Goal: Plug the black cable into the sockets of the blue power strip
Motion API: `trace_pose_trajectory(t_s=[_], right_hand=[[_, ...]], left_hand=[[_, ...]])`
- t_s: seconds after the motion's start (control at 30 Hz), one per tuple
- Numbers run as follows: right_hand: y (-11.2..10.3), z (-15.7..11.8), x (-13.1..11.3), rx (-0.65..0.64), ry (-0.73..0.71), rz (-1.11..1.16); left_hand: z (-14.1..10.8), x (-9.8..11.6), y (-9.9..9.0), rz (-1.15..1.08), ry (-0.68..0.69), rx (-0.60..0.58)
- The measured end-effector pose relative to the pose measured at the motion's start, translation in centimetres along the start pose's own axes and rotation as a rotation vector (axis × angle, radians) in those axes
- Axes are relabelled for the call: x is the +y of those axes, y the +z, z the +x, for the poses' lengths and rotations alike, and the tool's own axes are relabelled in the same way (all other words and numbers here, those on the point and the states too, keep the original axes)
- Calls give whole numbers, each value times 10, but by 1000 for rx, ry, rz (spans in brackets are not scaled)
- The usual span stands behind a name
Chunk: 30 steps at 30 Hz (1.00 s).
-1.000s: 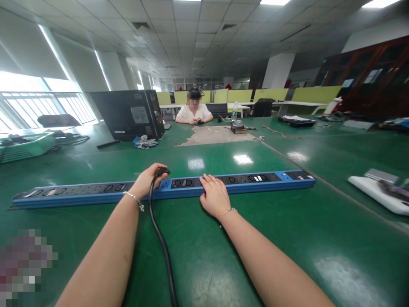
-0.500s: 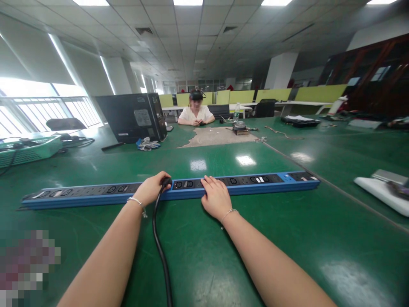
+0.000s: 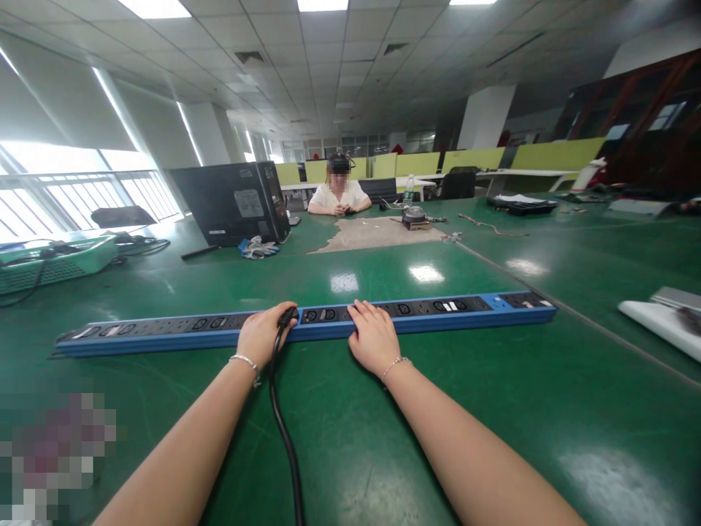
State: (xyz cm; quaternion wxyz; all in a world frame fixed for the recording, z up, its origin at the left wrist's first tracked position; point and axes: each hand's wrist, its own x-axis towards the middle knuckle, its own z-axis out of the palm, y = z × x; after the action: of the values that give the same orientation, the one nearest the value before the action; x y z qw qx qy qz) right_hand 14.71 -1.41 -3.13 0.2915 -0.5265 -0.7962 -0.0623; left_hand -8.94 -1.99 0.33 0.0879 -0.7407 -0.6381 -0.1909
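Observation:
A long blue power strip (image 3: pixel 180 342) with a black socket face lies across the green table in front of me. My left hand (image 3: pixel 263 330) is closed around the black plug (image 3: pixel 287 316) of a power cord (image 3: pixel 285 431), holding it at the strip's socket face left of the middle. Whether its prongs sit in a socket is hidden. The cord hangs toward me over the tabletop. My right hand (image 3: pixel 375 336) grips across the strip right of the middle, fingers over the top and thumb on the near side. Sockets (image 3: pixel 311 315) show between the hands.
A black computer case (image 3: pixel 230 204) stands at the back left, with gloves (image 3: pixel 258 248) beside it. A green basket (image 3: pixel 66 267) holds cables at far left. Across the table (image 3: pixel 339 380) sits a person (image 3: pixel 339 193). A white object (image 3: pixel 657 325) lies at right.
The view has shifted slightly, so the scene sits a little farther right. My left wrist has tilted a little while the hand stays on the plug. My right hand keeps its place on the strip.

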Motion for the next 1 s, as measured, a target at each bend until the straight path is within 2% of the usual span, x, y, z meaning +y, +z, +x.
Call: trace_pose_trajectory(t_s=[0.27, 0.53, 0.63, 0.7, 0.77, 0.8, 0.9, 1.0], right_hand=[[0, 0, 0, -8, -6, -19], [0, 1, 2, -14, -10, -18], [-1, 1, 2, -21, -6, -14], [-1, 1, 3, -23, -6, -12], [-1, 1, 3, -18, -10, -9], [-1, 1, 3, -15, -12, -8], [-1, 1, 2, -19, -11, -8], [-1, 1, 2, -27, -9, -8]], left_hand=[[-7, 5, 12, 2, 19, 126], [-3, 1, 29, -128, 9, 226], [-3, 3, 21, -180, -20, 265], [-2, 1, 8, -230, -121, 376], [-2, -9, -7, -257, -260, 523], [-2, -17, -13, -253, -301, 557], [-5, -52, -19, -245, -334, 484], [-13, -89, -12, -232, -362, 388]])
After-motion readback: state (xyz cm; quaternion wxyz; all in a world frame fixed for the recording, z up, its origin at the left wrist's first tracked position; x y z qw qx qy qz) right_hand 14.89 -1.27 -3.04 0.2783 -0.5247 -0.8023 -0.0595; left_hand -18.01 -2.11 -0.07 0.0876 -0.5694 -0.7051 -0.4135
